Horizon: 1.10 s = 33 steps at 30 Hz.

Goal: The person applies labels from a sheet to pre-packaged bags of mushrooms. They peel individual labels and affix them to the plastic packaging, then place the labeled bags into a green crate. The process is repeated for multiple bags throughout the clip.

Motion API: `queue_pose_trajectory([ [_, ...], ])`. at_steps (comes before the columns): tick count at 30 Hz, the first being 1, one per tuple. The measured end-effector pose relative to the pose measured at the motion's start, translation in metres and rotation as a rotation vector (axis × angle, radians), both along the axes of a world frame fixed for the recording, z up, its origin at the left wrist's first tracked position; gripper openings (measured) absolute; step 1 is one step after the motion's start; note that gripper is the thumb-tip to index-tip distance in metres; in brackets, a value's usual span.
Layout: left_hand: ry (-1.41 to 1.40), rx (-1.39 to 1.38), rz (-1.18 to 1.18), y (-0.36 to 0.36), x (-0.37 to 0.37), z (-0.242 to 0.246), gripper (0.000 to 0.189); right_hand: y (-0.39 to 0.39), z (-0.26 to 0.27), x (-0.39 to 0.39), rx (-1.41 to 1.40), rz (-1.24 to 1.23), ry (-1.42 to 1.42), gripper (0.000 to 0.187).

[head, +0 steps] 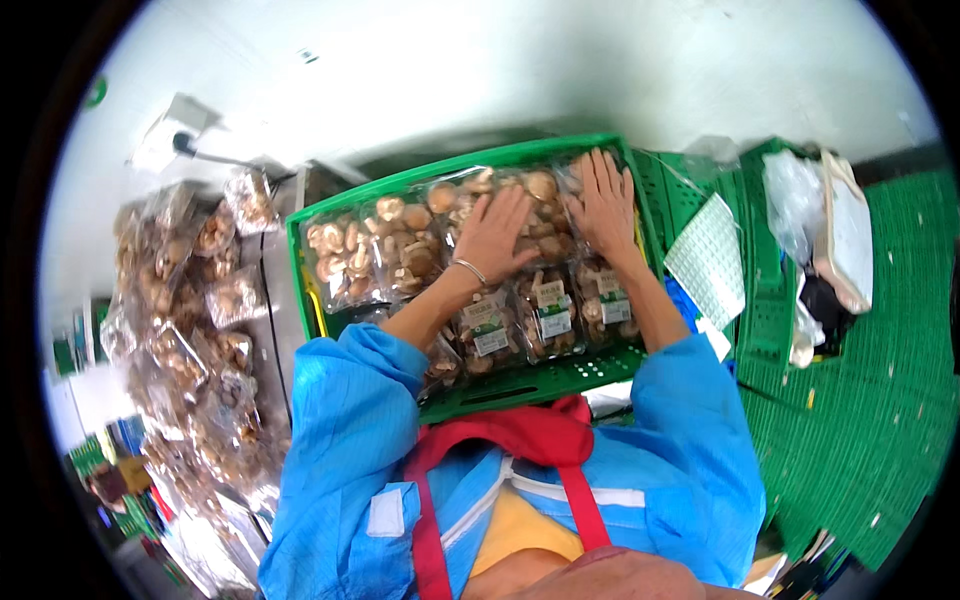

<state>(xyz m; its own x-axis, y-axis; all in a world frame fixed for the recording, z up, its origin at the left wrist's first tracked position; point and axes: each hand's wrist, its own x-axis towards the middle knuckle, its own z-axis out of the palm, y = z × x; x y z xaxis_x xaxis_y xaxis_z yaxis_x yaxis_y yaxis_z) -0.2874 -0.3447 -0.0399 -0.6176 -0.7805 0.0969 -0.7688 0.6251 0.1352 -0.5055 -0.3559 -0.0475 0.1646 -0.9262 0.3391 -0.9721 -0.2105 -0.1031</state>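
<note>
A green plastic crate (pixel 450 166) in front of me holds several clear-wrapped packs of brown mushrooms. My left hand (pixel 495 234) lies flat with spread fingers on a mushroom pack (pixel 544 217) in the back row. At the crate's back right corner my right hand (pixel 606 202) presses flat on another wrapped pack, partly hidden under it. Neither hand grips anything. Packs with labels bearing writing, such as the labelled mushroom pack (pixel 551 322), line the near side. My left forearm covers part of the near row.
Many wrapped mushroom packs (pixel 217 375) are heaped on a metal surface (pixel 274 322) at left. Right of the crate are a textured white sheet (pixel 709 262), more green crates (pixel 757 330), a clear plastic bag (pixel 791 202) and a white-topped item (pixel 847 232). A pale wall (pixel 525 75) stands behind.
</note>
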Motion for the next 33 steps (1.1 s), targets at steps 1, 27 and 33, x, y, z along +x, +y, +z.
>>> queue_pose_trajectory([
  [1, 0.022, 0.012, 0.0, 0.004, -0.002, -0.003, 0.077, 0.008, -0.005, 0.007, 0.046, 0.008, -0.008, 0.062],
  [27, 0.94, -0.059, 1.1, 0.278, 0.24, 0.055, 0.024, 0.149, 0.035, 0.251, 0.96, 0.65, -1.027, 0.038],
  [33, 1.332, -0.151, 1.307, 0.31, 0.281, 0.05, 0.019, 0.094, 0.03, 0.305, 1.138, 0.871, -0.908, 0.033],
])
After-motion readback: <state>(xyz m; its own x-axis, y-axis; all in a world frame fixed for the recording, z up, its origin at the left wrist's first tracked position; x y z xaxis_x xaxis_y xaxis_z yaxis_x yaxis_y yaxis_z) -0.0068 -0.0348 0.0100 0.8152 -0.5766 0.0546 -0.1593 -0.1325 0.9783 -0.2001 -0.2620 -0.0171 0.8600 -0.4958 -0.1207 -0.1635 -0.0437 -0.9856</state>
